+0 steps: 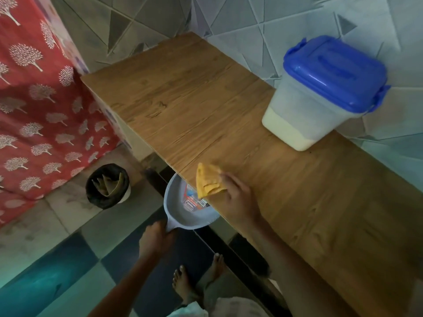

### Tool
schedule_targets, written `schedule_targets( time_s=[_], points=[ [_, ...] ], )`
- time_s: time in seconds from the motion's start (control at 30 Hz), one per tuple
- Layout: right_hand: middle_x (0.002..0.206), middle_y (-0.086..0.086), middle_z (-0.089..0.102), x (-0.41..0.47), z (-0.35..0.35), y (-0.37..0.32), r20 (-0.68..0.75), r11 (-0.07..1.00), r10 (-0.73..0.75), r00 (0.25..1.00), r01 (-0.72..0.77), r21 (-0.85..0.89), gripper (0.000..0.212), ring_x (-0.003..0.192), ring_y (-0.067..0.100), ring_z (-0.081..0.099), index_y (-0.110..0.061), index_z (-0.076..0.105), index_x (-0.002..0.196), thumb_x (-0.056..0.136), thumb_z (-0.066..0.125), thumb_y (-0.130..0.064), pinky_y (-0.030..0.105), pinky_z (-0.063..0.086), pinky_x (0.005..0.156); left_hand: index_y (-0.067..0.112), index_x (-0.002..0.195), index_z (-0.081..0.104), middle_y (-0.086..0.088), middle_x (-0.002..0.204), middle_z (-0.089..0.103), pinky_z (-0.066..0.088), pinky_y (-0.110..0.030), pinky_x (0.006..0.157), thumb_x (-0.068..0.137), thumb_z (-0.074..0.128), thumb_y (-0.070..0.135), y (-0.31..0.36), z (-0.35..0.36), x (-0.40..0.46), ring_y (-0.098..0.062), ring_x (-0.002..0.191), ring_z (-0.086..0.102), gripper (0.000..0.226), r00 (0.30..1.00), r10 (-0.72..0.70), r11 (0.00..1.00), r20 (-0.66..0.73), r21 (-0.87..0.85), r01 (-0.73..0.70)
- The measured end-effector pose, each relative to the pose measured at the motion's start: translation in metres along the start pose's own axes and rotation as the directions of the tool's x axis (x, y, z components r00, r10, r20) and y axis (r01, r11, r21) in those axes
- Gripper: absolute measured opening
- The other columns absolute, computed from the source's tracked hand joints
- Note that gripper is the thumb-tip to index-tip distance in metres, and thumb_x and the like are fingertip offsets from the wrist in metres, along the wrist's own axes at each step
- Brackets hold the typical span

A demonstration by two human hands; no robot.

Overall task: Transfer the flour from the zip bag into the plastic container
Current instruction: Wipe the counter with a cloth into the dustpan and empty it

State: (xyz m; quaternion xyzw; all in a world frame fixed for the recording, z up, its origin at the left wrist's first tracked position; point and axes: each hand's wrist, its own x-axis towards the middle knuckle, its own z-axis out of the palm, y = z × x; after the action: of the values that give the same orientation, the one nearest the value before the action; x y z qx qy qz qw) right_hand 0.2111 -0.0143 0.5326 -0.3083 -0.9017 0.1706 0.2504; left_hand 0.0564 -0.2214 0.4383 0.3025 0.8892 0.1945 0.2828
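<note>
The plastic container [320, 104] stands at the back right of the wooden counter [183, 99], its blue lid closed and white flour filling its lower part. My right hand [238, 195] holds a yellow cloth [208, 181] at the counter's front edge. Just below that edge, my left hand [155, 241] grips the handle of a grey dustpan [183, 207]. No zip bag is visible on the counter.
A black-lined bin [107, 186] with crumpled material inside stands on the floor left of the dustpan. A red cloth with a white tree print [41, 110] hangs at the left. The tiled wall [251, 19] runs behind the counter. My bare feet [185, 284] stand on the floor below.
</note>
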Motion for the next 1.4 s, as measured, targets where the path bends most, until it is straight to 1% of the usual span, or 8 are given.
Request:
schedule_targets(
  time_s=[0.27, 0.43, 0.6, 0.77, 0.97, 1.17, 1.3, 1.4],
  points=[
    [0.115, 0.020, 0.066, 0.050, -0.031, 0.126, -0.007, 0.784, 0.516, 0.857, -0.475, -0.400, 0.038, 0.100, 0.041, 0.064, -0.012, 0.062, 0.125, 0.087, 0.063, -0.011, 0.045, 0.051, 0.081, 0.022, 0.097, 0.065, 0.002, 0.086, 0.071, 0.054, -0.035, 0.066, 0.077, 0.058, 0.050, 0.001, 0.009, -0.008, -0.026, 0.082, 0.069, 0.035, 1.000, -0.016, 1.000, 0.009, -0.026, 0.016],
    [0.102, 0.002, 0.067, -0.007, 0.038, 0.020, 0.201, 0.967, 0.107, 0.974, -0.055, -0.247, 0.037, 0.082, 0.023, 0.066, -0.026, 0.065, 0.118, 0.087, 0.054, -0.043, 0.035, 0.053, 0.065, 0.019, 0.089, 0.068, -0.003, 0.084, 0.073, 0.049, -0.033, 0.063, 0.084, 0.067, 0.041, 0.007, 0.014, -0.025, -0.028, 0.084, 0.070, 0.023, 0.999, -0.053, 0.998, -0.007, -0.015, 0.053],
    [0.109, 0.007, 0.070, -0.035, 0.017, -0.019, 0.239, 0.986, -0.164, 0.957, 0.161, 0.036, 0.043, 0.096, 0.026, 0.067, -0.016, 0.069, 0.118, 0.082, 0.048, -0.023, 0.034, 0.059, 0.079, 0.022, 0.081, 0.067, -0.002, 0.079, 0.071, 0.051, -0.035, 0.062, 0.084, 0.070, 0.039, 0.014, 0.019, -0.036, -0.026, 0.079, 0.070, 0.018, 0.999, -0.050, 0.998, -0.008, -0.031, 0.049],
    [0.113, 0.013, 0.066, -0.023, -0.061, 0.087, -0.128, 0.965, 0.193, 0.973, -0.212, -0.156, 0.047, 0.099, 0.030, 0.063, -0.012, 0.063, 0.127, 0.081, 0.062, -0.005, 0.037, 0.054, 0.077, 0.021, 0.082, 0.068, -0.002, 0.077, 0.073, 0.046, -0.032, 0.061, 0.082, 0.068, 0.041, 0.022, 0.031, -0.045, -0.029, 0.081, 0.072, 0.020, 0.998, -0.057, 0.998, 0.009, -0.008, 0.057],
    [0.113, 0.026, 0.061, 0.004, -0.097, 0.210, -0.190, 0.696, 0.650, 0.736, -0.677, -0.241, 0.040, 0.103, 0.043, 0.059, -0.009, 0.062, 0.127, 0.087, 0.057, -0.008, 0.048, 0.051, 0.085, 0.023, 0.065, 0.055, -0.004, 0.072, 0.070, 0.046, -0.032, 0.060, 0.082, 0.069, 0.037, 0.036, 0.042, -0.066, -0.032, 0.080, 0.070, 0.027, 0.995, -0.103, 0.994, 0.014, -0.035, 0.103],
    [0.107, 0.011, 0.061, -0.036, -0.019, 0.091, 0.207, 0.957, 0.234, 0.950, -0.188, -0.221, 0.040, 0.094, 0.033, 0.061, -0.022, 0.067, 0.116, 0.077, 0.071, -0.017, 0.040, 0.053, 0.075, 0.023, 0.069, 0.060, -0.001, 0.069, 0.066, 0.044, -0.030, 0.061, 0.083, 0.072, 0.034, 0.054, 0.046, -0.081, -0.029, 0.079, 0.070, 0.021, 0.995, -0.090, 0.996, 0.038, -0.022, 0.091],
    [0.124, 0.006, 0.056, -0.068, -0.016, 0.019, 0.532, 0.998, -0.050, 0.845, 0.023, 0.057, 0.043, 0.109, 0.027, 0.057, -0.025, 0.061, 0.129, 0.087, 0.062, -0.016, 0.043, 0.055, 0.084, 0.020, 0.075, 0.067, -0.006, 0.077, 0.073, 0.046, -0.032, 0.060, 0.083, 0.073, 0.031, 0.059, 0.049, -0.083, -0.030, 0.079, 0.070, 0.014, 0.997, -0.078, 0.997, 0.018, -0.014, 0.078],
    [0.126, 0.002, 0.052, -0.065, -0.043, 0.027, 0.427, 0.987, -0.051, 0.903, -0.021, 0.162, 0.048, 0.110, 0.018, 0.054, -0.026, 0.056, 0.135, 0.090, 0.058, -0.010, 0.035, 0.056, 0.083, 0.028, 0.071, 0.059, -0.003, 0.072, 0.068, 0.048, -0.033, 0.060, 0.083, 0.074, 0.030, 0.061, 0.048, -0.086, -0.030, 0.077, 0.069, 0.019, 0.996, -0.090, 0.996, 0.024, 0.003, 0.090]
  ],
)
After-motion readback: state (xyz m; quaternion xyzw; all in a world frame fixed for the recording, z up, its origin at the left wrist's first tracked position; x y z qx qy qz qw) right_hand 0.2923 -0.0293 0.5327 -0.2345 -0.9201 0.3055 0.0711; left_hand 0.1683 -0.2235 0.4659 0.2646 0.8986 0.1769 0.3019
